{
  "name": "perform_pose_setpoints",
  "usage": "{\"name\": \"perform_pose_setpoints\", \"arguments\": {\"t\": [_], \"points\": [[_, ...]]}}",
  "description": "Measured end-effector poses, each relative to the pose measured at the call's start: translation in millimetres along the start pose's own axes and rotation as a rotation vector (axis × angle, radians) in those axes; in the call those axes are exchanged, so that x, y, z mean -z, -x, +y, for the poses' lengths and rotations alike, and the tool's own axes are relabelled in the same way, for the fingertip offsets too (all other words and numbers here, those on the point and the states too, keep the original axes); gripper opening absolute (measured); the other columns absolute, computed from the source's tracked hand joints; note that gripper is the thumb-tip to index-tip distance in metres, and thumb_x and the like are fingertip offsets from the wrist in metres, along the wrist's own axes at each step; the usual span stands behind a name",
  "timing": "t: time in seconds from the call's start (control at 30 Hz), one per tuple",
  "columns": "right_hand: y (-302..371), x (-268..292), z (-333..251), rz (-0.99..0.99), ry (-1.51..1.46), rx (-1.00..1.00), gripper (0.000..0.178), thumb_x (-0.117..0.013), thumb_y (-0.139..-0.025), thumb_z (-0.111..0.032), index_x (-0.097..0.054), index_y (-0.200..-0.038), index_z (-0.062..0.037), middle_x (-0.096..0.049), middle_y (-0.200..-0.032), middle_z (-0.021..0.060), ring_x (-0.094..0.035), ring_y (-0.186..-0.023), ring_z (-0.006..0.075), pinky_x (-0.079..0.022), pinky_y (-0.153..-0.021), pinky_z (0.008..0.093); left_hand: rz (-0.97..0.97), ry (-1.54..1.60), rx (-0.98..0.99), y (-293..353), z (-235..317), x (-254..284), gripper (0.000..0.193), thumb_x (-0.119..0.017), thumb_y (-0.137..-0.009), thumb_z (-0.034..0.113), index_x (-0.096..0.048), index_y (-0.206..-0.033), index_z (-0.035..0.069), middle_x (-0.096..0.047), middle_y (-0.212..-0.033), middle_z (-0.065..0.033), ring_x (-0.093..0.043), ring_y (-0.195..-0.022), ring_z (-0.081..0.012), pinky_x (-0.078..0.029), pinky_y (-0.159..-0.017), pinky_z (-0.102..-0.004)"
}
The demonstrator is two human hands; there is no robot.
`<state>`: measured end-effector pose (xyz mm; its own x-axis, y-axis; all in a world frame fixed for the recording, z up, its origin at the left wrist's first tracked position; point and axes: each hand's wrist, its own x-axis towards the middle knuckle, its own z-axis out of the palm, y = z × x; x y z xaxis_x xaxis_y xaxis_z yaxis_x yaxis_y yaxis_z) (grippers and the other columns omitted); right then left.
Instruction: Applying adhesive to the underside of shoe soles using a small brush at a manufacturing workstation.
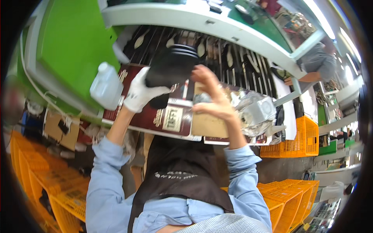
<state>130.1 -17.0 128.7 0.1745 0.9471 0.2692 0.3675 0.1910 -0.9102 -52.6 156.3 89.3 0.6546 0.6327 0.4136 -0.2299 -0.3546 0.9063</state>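
My left hand (139,92), in a white glove, is closed around the side of a black container-like object (171,68) with a ribbed round end. It is held above the work surface, tilted away from me; motion blurs it. My right hand (215,100) is bare, with fingers and thumb spread apart. It hovers just right of the black object, and I see nothing in its grasp. Below my hands lie dark red printed cardboard (145,112) and a plain brown cardboard piece (211,126).
A translucent jug (105,87) stands left, beside a green panel (74,46). Behind is a dark slatted rack (243,73) with pale spoon-shaped pieces. Crumpled clear plastic and a whitish container (264,109) lie right. Orange crates (289,138) stand around; another person (318,64) is at right.
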Motion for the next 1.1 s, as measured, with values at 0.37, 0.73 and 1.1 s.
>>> {"name": "perform_pose_setpoints", "arguments": {"t": [0.37,0.73,1.1], "points": [[-55.3,-77.1,-9.8,0.211,0.002,0.313,0.047,-0.068,-0.086,-0.012,-0.045,-0.124,0.0008,-0.062,-0.100,0.0170,-0.062,-0.092,0.0285,-0.048,-0.083,0.0355,0.086,0.329,0.064,14.6,-1.8,5.7,0.050,-0.079,-0.075,0.002,-0.057,-0.120,0.004,-0.064,-0.115,-0.0056,-0.062,-0.102,-0.0154,-0.052,-0.088,-0.0292],[-44.5,-107.6,83.3,0.211,0.063,0.125,0.063,-0.072,-0.082,-0.015,-0.038,-0.133,0.0014,-0.055,-0.118,0.0191,-0.056,-0.109,0.0325,-0.044,-0.094,0.0379,0.039,0.223,0.172,39.7,-118.2,-3.8,0.050,-0.081,-0.075,0.013,-0.057,-0.118,0.004,-0.064,-0.113,-0.0055,-0.061,-0.100,-0.0147,-0.051,-0.088,-0.0301],[-9.0,-90.5,91.2,0.358,0.071,0.036,0.042,-0.059,-0.093,-0.015,-0.046,-0.129,0.0012,-0.057,-0.115,0.0195,-0.061,-0.100,0.0275,-0.051,-0.084,0.0362,0.220,-1.018,0.304,12.2,-21.9,1.1,0.052,-0.080,-0.070,0.042,-0.059,-0.098,0.003,-0.068,-0.096,-0.0162,-0.066,-0.087,-0.0353,-0.052,-0.076,-0.0422]]}}
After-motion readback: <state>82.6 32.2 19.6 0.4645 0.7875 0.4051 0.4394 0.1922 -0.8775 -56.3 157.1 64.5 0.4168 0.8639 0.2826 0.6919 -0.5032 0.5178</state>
